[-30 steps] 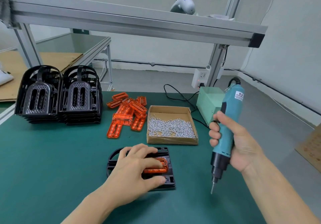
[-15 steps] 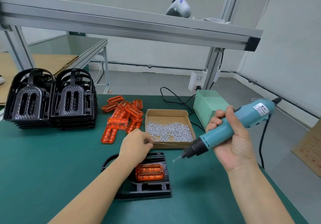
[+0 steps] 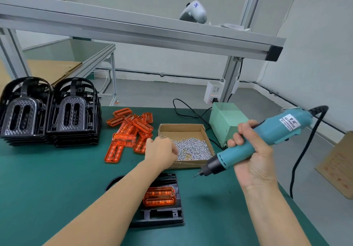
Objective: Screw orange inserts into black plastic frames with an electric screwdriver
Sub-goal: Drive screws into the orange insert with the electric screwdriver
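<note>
We see the black frame [image 3: 162,215] lying flat on the green table [image 3: 47,179] near its front edge, with one orange insert [image 3: 160,196] seated in its middle; our left forearm crosses over the frame's left part. Our left hand [image 3: 161,153] reaches into the near left corner of the cardboard box [image 3: 183,129], fingers curled down among the silver screws [image 3: 194,147]; we cannot tell whether they pinch one. Our right hand [image 3: 252,156] grips the teal electric screwdriver [image 3: 267,138] around its body, held above the table and tilted so that its bit [image 3: 195,175] points down and to the left, above the bare mat just right of the frame. Its black cable [image 3: 305,150] loops off the rear end and down past the table's right edge. Left of the box lies a loose heap of orange inserts [image 3: 129,131], and farther left stand two stacks of black frames [image 3: 49,112]. Behind the box sits a pale green power unit [image 3: 225,121], under an aluminium rail [image 3: 133,30] with a white device [image 3: 194,12] on the shelf above it
</note>
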Motion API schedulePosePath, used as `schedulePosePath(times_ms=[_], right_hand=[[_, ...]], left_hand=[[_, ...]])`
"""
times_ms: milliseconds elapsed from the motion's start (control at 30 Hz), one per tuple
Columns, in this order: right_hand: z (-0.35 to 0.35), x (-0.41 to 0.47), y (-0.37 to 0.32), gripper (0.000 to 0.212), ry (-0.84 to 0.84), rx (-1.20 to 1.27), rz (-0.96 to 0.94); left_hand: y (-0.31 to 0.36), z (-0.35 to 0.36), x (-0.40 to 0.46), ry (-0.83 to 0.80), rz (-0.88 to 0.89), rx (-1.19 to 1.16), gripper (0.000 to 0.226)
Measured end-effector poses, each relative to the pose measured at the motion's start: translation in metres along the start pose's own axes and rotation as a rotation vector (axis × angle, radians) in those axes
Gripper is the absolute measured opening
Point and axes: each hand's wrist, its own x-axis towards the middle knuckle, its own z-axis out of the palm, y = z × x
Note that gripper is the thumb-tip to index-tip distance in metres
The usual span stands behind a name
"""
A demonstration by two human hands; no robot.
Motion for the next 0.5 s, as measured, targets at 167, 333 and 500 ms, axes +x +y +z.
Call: schedulePosePath(times_ms=[167,333,500], right_hand=[[0.003,0.001,-0.002,0.024,-0.003,-0.038,-0.002],[0.005,-0.001,0.000,0.022,-0.011,-0.048,0.002],[0.007,-0.005,0.002,0.021,-0.013,-0.085,-0.021]], left_hand=[[0.008,-0.003,0.016,-0.128,-0.014,0.102,0.010],[0.008,0.002,0.015,-0.071,-0.010,0.135,0.013],[0.001,0.005,0.005,0.117,-0.010,0.005,0.017]])
